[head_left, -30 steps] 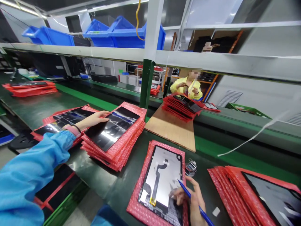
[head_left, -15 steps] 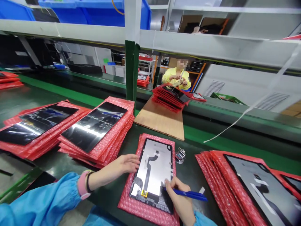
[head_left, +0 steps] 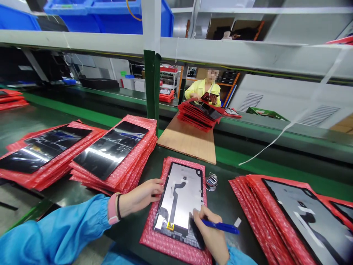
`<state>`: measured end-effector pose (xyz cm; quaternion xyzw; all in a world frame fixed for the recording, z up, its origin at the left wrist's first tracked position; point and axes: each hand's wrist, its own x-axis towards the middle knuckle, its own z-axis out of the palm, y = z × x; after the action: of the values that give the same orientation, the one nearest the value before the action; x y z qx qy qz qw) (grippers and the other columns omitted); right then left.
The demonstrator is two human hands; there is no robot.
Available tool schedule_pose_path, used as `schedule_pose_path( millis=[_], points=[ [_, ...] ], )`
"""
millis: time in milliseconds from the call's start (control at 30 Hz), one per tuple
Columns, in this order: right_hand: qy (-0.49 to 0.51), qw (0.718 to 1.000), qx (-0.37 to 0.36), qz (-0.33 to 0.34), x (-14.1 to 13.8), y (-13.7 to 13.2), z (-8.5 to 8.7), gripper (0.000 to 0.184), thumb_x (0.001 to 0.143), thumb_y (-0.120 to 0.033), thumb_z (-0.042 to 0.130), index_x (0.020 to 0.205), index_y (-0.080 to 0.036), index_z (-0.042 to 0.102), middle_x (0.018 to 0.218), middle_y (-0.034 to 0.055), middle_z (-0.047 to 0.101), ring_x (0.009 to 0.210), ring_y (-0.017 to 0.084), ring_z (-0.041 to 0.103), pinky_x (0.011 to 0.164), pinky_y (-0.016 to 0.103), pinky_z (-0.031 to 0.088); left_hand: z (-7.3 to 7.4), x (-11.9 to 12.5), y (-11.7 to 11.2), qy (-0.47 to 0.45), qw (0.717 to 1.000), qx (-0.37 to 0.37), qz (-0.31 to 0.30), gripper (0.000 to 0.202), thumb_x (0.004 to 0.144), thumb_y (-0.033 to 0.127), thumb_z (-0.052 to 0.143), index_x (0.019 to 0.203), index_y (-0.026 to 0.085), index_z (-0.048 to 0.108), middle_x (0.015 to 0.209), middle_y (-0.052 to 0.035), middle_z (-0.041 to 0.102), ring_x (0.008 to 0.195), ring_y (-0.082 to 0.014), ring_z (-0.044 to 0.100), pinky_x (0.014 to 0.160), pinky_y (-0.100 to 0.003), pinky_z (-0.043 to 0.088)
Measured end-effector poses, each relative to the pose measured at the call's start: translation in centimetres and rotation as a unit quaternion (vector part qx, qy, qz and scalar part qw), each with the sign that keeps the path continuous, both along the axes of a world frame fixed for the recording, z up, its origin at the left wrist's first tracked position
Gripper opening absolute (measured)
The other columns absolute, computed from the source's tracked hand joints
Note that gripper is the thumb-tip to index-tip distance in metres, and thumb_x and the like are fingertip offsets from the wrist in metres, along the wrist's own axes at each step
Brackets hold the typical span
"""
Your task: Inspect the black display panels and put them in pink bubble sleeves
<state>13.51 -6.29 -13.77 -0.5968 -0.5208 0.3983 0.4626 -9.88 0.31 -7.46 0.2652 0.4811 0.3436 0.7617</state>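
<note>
I'm seeing the screen (head_left: pixel 182 202) lying on a red bubble-wrap bag (head_left: pixel 171 246) on the counter (head_left: pixel 224 198), its long axis running away from the person, leaning slightly right, its yellow-edged patch (head_left: pixel 170 226) sitting at the near end. The left hand (head_left: pixel 145 191) is resting by its left edge; whether those fingers are gripping, I can't tell. The right hand (head_left: pixel 211 230) is curling its fingers around a blue pen (head_left: pixel 224 227). Red stacks (head_left: pixel 113 154) are standing on either side.

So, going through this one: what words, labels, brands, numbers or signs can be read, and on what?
None can be read.
Yellow-edged patch on the display panel: too small to make out any text.
White label on the dark equipment at far left: too small and blurred.
Blue pen: no legible marking.
</note>
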Motion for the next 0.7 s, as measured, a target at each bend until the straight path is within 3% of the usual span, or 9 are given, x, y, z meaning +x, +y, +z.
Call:
schedule_pose_path(
  millis=[100, 200, 367, 467, 600, 700],
  points=[
    [0.097, 0.995, -0.027, -0.010, 0.2, 0.5, 0.1, 0.048, 0.073, -0.053, 0.067, 0.051, -0.021, 0.039, 0.047, -0.0054, 0.039, 0.048, 0.010, 0.034, 0.051, 0.025, 0.026, -0.4, 0.2, 0.9, 0.020, 1.000, -0.020, -0.001, 0.029, 0.054, 0.012, 0.072, 0.080, 0.016, 0.059, 0.065, 0.0031, 0.062, 0.064, -0.0110, 0.057, 0.065, -0.023, 0.042],
    [0.199, 0.979, -0.047, -0.023, 0.4, 0.9, 0.1, 0.049, 0.076, -0.058, 0.063, 0.056, -0.022, 0.038, 0.046, -0.0083, 0.034, 0.043, 0.006, 0.024, 0.045, 0.022, 0.019, -0.5, 0.9, 1.6, 0.024, 0.999, -0.018, -0.025, 0.025, 0.054, 0.019, 0.075, 0.070, 0.015, 0.058, 0.061, 0.0016, 0.062, 0.058, -0.0108, 0.057, 0.059, -0.022, 0.041],
    [0.308, 0.950, -0.042, -0.031, 0.6, 1.2, 0.3, 0.052, 0.073, -0.059, 0.070, 0.060, -0.021, 0.037, 0.046, -0.0123, 0.025, 0.041, 0.003, 0.014, 0.041, 0.020, 0.014, -0.4, 3.1, 1.8, -0.009, 0.995, 0.032, -0.092, 0.028, 0.052, 0.017, 0.079, 0.075, 0.014, 0.062, 0.071, -0.0040, 0.069, 0.064, -0.0160, 0.063, 0.065, -0.027, 0.048],
    [0.344, 0.937, -0.026, -0.048, 1.0, 1.5, 0.6, 0.053, 0.069, -0.056, 0.075, 0.059, -0.021, 0.036, 0.045, -0.0133, 0.022, 0.041, 0.003, 0.011, 0.038, 0.018, 0.014, -1.0, 4.2, 1.6, -0.016, 0.993, 0.066, -0.097, 0.028, 0.052, 0.009, 0.071, 0.078, 0.014, 0.064, 0.073, -0.0045, 0.070, 0.065, -0.0180, 0.065, 0.064, -0.028, 0.049],
    [0.364, 0.926, 0.025, -0.096, 2.2, 1.8, 1.3, 0.048, 0.065, -0.050, 0.081, 0.061, -0.020, 0.043, 0.048, -0.0115, 0.026, 0.042, 0.004, 0.020, 0.038, 0.017, 0.022, -1.2, 4.1, 1.4, -0.029, 0.992, 0.112, -0.054, 0.035, 0.050, 0.007, 0.058, 0.083, 0.015, 0.064, 0.073, -0.0023, 0.070, 0.069, -0.0179, 0.065, 0.063, -0.026, 0.048],
    [0.354, 0.926, 0.048, -0.118, 3.3, 1.7, 2.1, 0.035, 0.066, -0.047, 0.081, 0.075, -0.020, 0.060, 0.054, -0.0074, 0.044, 0.047, 0.006, 0.039, 0.042, 0.016, 0.032, -0.2, 3.2, 1.6, -0.022, 0.989, 0.146, -0.021, 0.038, 0.052, 0.008, 0.059, 0.089, 0.015, 0.065, 0.077, -0.0019, 0.072, 0.067, -0.0169, 0.065, 0.062, -0.024, 0.048]
  ],
)
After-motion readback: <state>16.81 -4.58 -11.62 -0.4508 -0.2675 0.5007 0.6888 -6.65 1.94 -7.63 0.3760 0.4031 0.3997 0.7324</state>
